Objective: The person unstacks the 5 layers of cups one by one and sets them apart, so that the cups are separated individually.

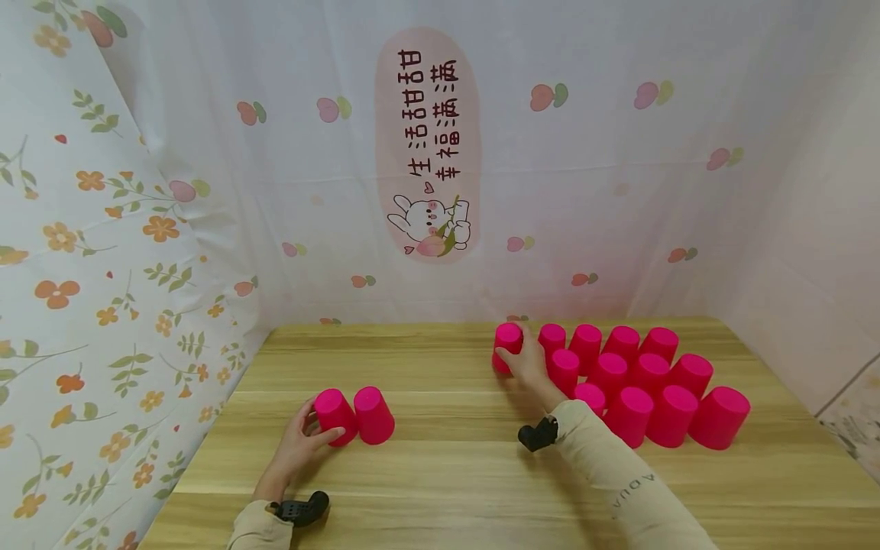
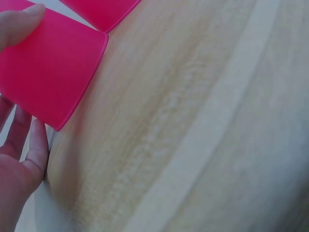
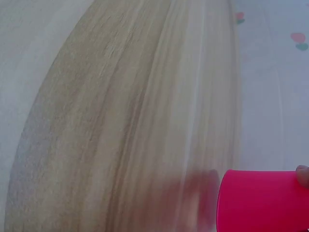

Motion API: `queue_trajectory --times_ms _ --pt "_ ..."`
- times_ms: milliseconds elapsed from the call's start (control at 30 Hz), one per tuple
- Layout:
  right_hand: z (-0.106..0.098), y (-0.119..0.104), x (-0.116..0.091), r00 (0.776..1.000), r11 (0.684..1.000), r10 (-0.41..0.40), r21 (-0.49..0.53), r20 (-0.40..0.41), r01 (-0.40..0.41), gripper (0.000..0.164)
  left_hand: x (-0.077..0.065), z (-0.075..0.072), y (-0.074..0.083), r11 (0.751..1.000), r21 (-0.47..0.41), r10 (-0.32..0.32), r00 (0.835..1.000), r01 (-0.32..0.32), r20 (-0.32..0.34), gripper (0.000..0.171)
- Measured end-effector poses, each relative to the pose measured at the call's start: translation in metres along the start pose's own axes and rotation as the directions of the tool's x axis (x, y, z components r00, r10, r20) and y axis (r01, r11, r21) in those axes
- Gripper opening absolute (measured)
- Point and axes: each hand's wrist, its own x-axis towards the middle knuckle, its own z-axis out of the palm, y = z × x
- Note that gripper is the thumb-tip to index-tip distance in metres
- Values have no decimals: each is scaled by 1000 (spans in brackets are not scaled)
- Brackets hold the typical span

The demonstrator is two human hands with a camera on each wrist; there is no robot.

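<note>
On the left part of the table, my left hand (image 1: 300, 441) grips an upside-down pink cup (image 1: 335, 418), thumb at its near side and fingers round the far side. Close to its right stands a second pink cup (image 1: 374, 415), also mouth down. In the left wrist view the thumb lies against the held cup (image 2: 53, 67), whose rim is near the wood. At the back of the table my right hand (image 1: 529, 363) holds another pink cup (image 1: 508, 347) between thumb and fingers. That cup (image 3: 263, 200) shows at the lower right of the right wrist view.
Several more upside-down pink cups (image 1: 649, 373) stand in rows right of my right hand, partly behind the forearm. The wooden table (image 1: 440, 473) ends at a printed curtain (image 1: 591, 191) at the back. A flowered cloth (image 1: 124, 252) hangs at the left.
</note>
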Motion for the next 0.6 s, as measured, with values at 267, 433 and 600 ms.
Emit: queue_trajectory --times_ms 267,433,600 --pt "4 9 0 999 1000 3 14 -32 -2 56 0 1 1 1000 -1 -7 1000 7 9 65" --pt "5 12 0 999 1000 22 15 -49 -21 58 0 0 1 1000 -7 -3 1000 3 10 64" --pt "7 11 1 996 998 65 3 -65 -65 59 0 0 0 1000 -4 -4 1000 4 4 65"
